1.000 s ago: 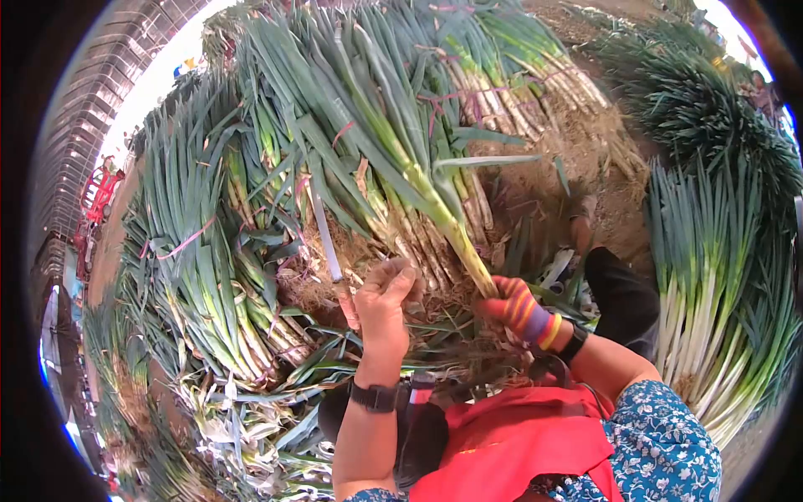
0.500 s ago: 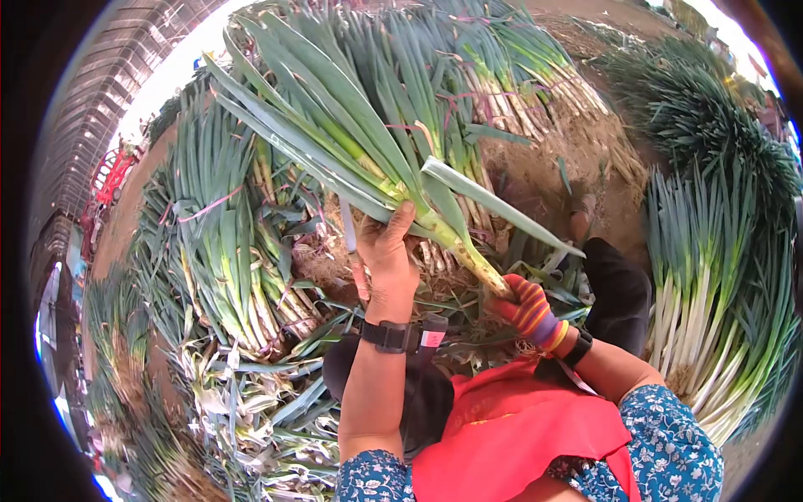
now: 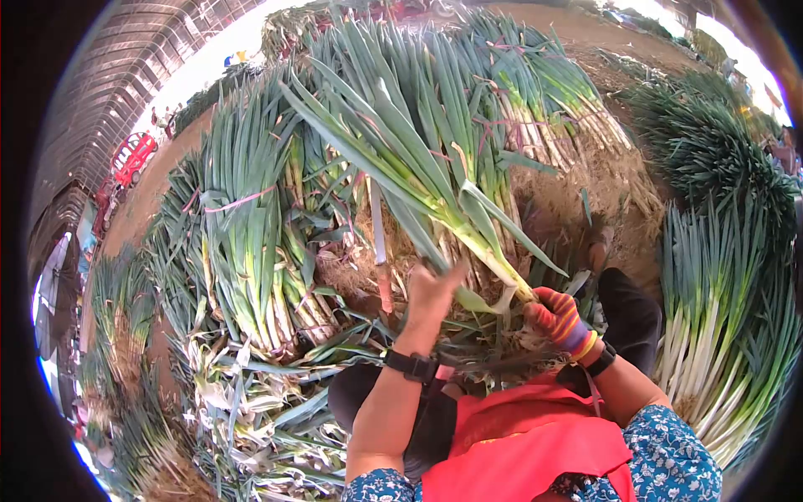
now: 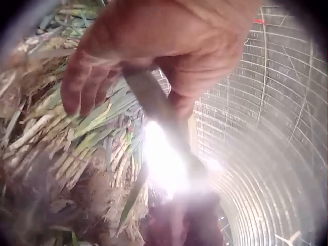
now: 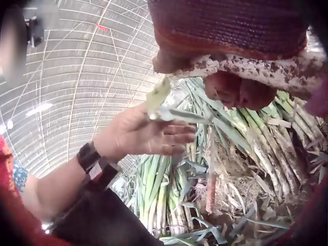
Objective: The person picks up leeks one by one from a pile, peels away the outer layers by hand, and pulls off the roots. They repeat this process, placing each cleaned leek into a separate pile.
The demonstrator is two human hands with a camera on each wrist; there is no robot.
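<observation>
The gloved right hand (image 3: 562,322) grips the lower white end of a large leek (image 3: 473,238), whose green leaves point up and to the left. Beside the stalk, the bare left hand (image 3: 435,293) pinches a peeled strip of leaf (image 3: 478,303) hanging off it. In the right wrist view the left hand (image 5: 148,134) holds that pale strip (image 5: 160,100) at the thumb, its other fingers fairly straight. The left wrist view shows the left hand (image 4: 159,46) with a blurred leaf (image 4: 148,92) between thumb and fingers.
A knife (image 3: 379,230) with an orange handle stands upright left of the leek. Tied leek bundles (image 3: 242,226) lie behind and left, loose leeks (image 3: 711,309) at right. Stripped leaves (image 3: 242,402) cover the ground at lower left.
The left hand first rose to the leek's upper stalk, then came down and right with a leaf strip. The right hand keeps its grip; the whole view has shifted slightly.
</observation>
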